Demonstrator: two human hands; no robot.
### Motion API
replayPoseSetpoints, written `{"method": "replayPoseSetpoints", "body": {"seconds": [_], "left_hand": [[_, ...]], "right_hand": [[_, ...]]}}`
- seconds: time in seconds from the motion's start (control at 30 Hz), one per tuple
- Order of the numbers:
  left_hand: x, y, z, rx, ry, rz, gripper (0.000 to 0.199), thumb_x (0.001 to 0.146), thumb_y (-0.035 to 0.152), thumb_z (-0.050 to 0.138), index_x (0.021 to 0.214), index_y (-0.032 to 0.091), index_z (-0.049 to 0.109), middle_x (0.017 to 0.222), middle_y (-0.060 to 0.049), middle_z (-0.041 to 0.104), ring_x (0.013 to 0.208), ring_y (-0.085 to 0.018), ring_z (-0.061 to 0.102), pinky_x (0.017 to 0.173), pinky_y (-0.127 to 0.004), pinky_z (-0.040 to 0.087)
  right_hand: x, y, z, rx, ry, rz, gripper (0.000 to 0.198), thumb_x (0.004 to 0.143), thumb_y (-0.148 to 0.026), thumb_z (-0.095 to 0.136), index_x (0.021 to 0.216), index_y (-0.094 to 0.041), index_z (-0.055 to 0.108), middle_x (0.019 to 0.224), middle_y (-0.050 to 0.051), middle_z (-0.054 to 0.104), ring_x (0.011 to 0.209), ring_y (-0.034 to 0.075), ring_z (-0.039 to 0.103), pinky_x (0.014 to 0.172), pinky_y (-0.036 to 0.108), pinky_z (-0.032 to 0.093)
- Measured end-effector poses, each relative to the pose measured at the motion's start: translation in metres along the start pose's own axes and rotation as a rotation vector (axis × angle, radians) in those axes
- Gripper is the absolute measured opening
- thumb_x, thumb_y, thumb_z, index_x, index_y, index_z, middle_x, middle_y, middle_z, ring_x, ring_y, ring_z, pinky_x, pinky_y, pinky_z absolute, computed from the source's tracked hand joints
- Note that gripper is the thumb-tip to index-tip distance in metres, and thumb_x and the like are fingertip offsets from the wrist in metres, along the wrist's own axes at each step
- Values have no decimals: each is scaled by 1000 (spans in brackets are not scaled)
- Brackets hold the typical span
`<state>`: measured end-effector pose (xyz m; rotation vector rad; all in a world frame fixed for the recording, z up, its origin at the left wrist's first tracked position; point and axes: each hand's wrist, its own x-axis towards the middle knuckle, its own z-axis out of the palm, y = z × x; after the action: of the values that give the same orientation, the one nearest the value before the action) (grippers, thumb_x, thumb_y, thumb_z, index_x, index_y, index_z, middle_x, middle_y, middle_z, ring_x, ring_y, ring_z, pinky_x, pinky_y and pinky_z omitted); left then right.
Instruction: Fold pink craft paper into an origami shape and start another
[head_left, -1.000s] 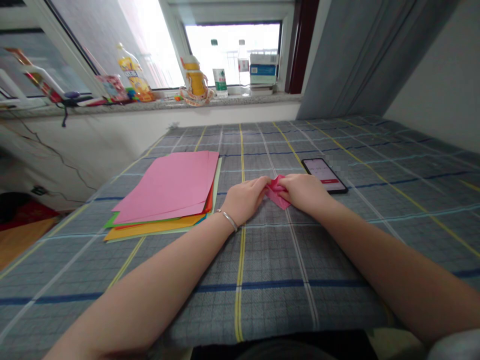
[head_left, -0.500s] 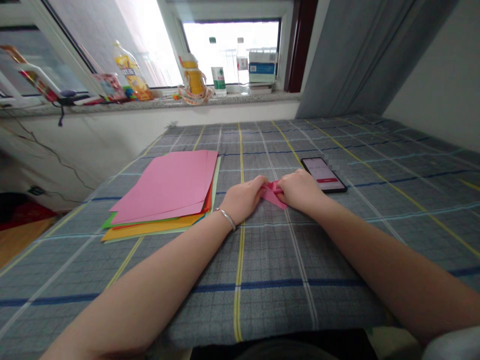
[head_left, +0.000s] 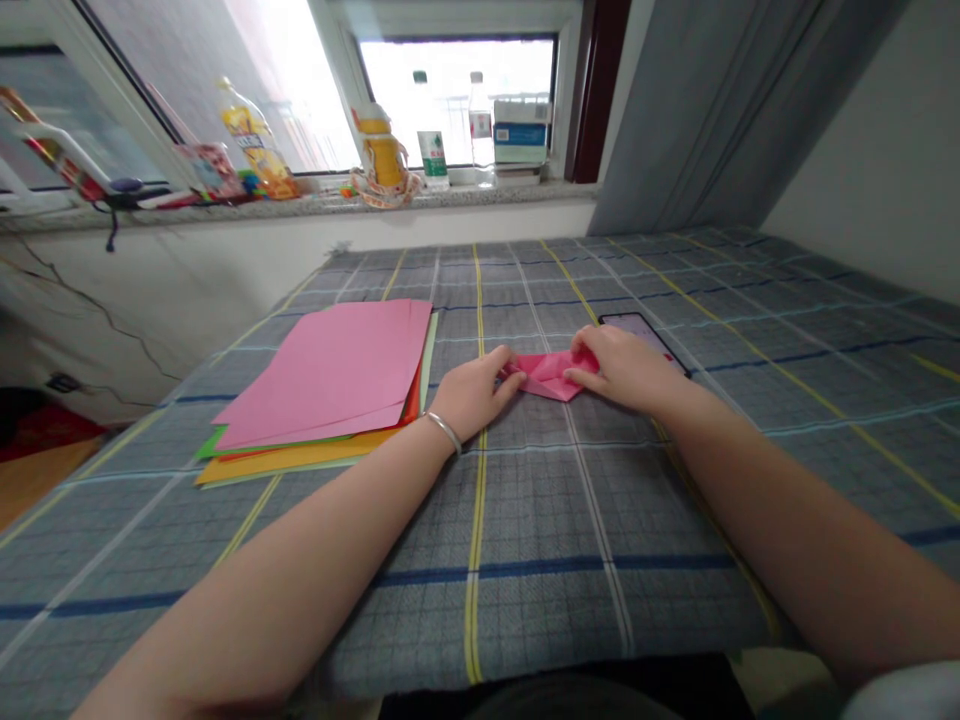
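Spanning the gap between both hands in the head view, a folded sheet of pink paper (head_left: 551, 376) sits over the plaid tablecloth (head_left: 525, 530); whether its underside touches the cloth cannot be told. The left hand (head_left: 472, 393) grasps the left end of the sheet between thumb and bent fingers. The right hand (head_left: 626, 365) grasps the right end: the fingers curl over the far side, and the thumb (head_left: 586, 379) lies at the near side. The middle of the sheet is uncovered, with creases and a pointed lower corner directed toward the person (the fingertips behind the paper are partly hidden).

A silver bracelet (head_left: 445, 431) encircles the left wrist. To the left of the left hand, and apart from it, lies a stack of coloured paper (head_left: 330, 365), pink on top, with green, orange and red edges exposed below. Just beyond the right hand lies a smartphone (head_left: 636, 324), partly covered by that hand. On the windowsill (head_left: 495, 198) at the rear stands a yellow drinking bottle (head_left: 384, 158).
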<state>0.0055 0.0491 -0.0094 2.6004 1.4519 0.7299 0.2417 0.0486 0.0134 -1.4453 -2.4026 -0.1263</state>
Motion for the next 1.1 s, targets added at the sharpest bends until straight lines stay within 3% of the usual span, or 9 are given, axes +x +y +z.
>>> {"method": "replayPoseSetpoints", "body": {"seconds": [0.07, 0.13, 0.27, 0.47, 0.67, 0.83, 0.97, 1.1], "left_hand": [[1, -3, 1, -37, 13, -36, 19, 92, 39, 48, 96, 23, 56, 85, -1, 68, 76, -18, 64, 63, -27, 41], [2, -6, 2, -81, 20, -63, 20, 92, 40, 48, 93, 23, 57, 82, -1, 67, 72, -17, 62, 61, -27, 40], [4, -14, 6, -167, 35, -101, 23, 90, 42, 49, 86, 21, 58, 76, 0, 65, 67, -16, 59, 59, -26, 39], [5, -22, 9, -225, 55, -122, 26, 89, 43, 51, 80, 20, 58, 70, 1, 61, 63, -15, 55, 59, -26, 40], [1, -17, 2, -138, 76, 41, 14, 90, 31, 52, 95, 21, 60, 94, -2, 69, 87, -18, 63, 76, -28, 47], [-2, -16, -2, -26, 167, 199, 16, 95, 27, 46, 103, 22, 59, 124, -2, 64, 104, -18, 64, 87, -29, 47], [-2, -17, -3, 1, 166, 185, 15, 95, 28, 48, 102, 22, 59, 124, -3, 65, 102, -19, 65, 84, -30, 49], [-2, -18, -5, 35, 153, 155, 17, 96, 29, 46, 101, 22, 61, 121, -4, 66, 98, -20, 67, 81, -31, 50]], "right_hand": [[-2, 5, -1, 35, 1, -1, 27, 86, -41, 56, 99, -17, 60, 97, 10, 66, 90, 24, 60, 79, 35, 44], [-3, 10, -1, 112, 12, 18, 33, 85, -39, 57, 110, -17, 59, 104, 10, 66, 92, 24, 60, 84, 37, 44], [-3, 21, 6, 272, 54, 74, 61, 77, -35, 67, 133, -21, 46, 118, 10, 62, 91, 23, 61, 85, 39, 47], [-4, 31, 13, 350, 72, 56, 77, 69, -31, 75, 138, -21, 41, 109, 8, 65, 97, 24, 61, 89, 41, 47], [-4, 25, 7, 150, 100, -52, 64, 72, -36, 73, 129, -17, 52, 112, 11, 64, 109, 28, 55, 97, 44, 40], [-5, 21, 1, 68, 187, -141, 58, 72, -43, 73, 123, -21, 55, 128, 12, 54, 123, 30, 45, 101, 47, 35], [-8, 19, -1, 68, 222, -108, 36, 79, -38, 68, 111, -24, 60, 139, 11, 45, 117, 27, 51, 93, 43, 44], [-11, 18, -3, -5, 147, -78, 19, 84, -32, 63, 100, -24, 64, 133, 7, 54, 111, 25, 55, 86, 40, 46]]}}
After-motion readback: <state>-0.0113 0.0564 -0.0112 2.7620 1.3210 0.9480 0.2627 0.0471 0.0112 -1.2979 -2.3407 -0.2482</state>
